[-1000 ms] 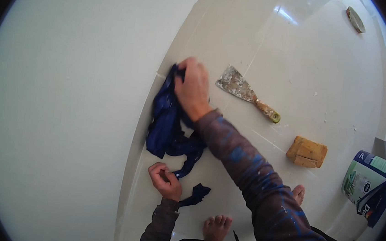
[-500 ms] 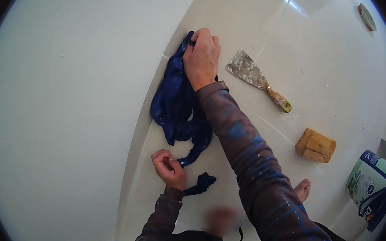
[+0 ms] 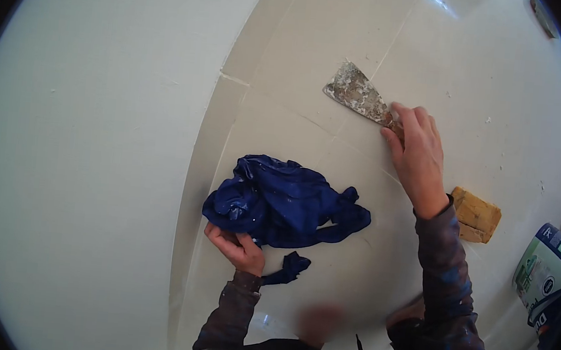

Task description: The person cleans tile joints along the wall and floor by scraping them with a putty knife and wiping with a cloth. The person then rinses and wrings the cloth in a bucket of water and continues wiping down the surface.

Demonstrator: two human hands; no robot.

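Observation:
A dark blue cloth (image 3: pixel 285 202) lies bunched on the tiled floor beside the wall. At its near left edge is my left hand (image 3: pixel 240 251), its fingers curled on the fabric and partly hidden beneath it. A loose end of the cloth shows by the left wrist. Farther right, my right hand (image 3: pixel 420 147) has thumb and fingers around the handle of a putty knife (image 3: pixel 359 95). Most of that handle is covered by the hand. The wide blade is crusted with dried filler and points away to the upper left.
A yellow-brown block (image 3: pixel 477 212) rests on the floor right of my right wrist. Beyond it is a green, white and blue paint bucket (image 3: pixel 542 271). The white wall (image 3: pixel 95 159) fills the left side. White crumbs dot the floor, and another flat piece (image 3: pixel 543 18) lies at top right.
My right hand has let go of the cloth's far end and moved right to the putty knife handle. The cloth has been drawn nearer and bunched up by my left hand.

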